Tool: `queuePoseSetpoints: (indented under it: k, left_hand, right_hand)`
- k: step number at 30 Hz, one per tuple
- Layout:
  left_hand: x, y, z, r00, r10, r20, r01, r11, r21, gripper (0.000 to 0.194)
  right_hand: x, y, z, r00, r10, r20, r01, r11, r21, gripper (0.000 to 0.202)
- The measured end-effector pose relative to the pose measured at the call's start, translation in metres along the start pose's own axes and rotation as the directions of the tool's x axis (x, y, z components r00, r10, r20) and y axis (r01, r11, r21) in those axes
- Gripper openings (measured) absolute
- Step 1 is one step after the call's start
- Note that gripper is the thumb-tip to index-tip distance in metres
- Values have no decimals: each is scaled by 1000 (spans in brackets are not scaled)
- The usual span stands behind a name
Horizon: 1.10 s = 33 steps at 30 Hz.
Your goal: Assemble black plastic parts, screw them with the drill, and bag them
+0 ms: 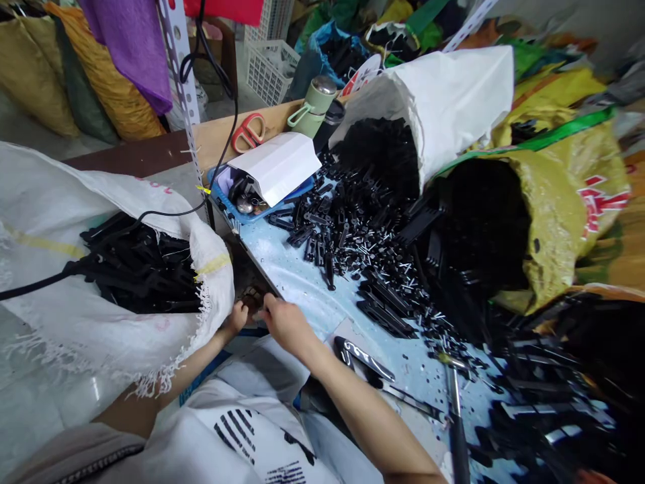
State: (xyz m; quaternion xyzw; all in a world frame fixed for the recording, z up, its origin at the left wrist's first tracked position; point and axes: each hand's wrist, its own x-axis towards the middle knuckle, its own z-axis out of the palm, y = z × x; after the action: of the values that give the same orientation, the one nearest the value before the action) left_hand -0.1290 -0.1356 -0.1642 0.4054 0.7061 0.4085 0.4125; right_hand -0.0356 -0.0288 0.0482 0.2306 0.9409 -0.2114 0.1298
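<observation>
My left hand [236, 317] is curled closed beside the rim of the white woven sack [214, 282], below the table's edge. Just right of it, my right hand [287, 326] is also closed, its fingers bent at the near edge of the blue-topped table [302, 286]. Whatever either hand grips is hidden in the shadow between them. Many black plastic parts [141, 262] fill the white sack. On the tabletop lie loose small black parts and metal pins [373, 235], and a black-handled piece with white marks [365, 359] lies nearer me.
A hammer [456, 417] lies at the right. A white sack [463, 101] and a yellow sack [554, 215] spill black parts. Behind stand a blue tray [246, 218], red scissors [248, 133] and a green flask [316, 104]. A black cable [174, 214] crosses at left.
</observation>
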Motion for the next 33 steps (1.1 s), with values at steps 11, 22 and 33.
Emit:
queuePoseSetpoints:
  k: [11,22,33]
  left_hand:
    - [-45,26,-2,978,195,76,-207,956,206,15]
    - [-53,47,-22,954,139,267,-152,988,27,14]
    - [-50,34,-25,967,134,219,-166,977,135,18]
  right_hand:
    - [-7,26,98,980,189,-57,-182,977,111,41]
    - [-17,48,93,970,-238,-51,243,952,184,35]
    - [-10,49,98,981,-194,-17,189,927,323,30]
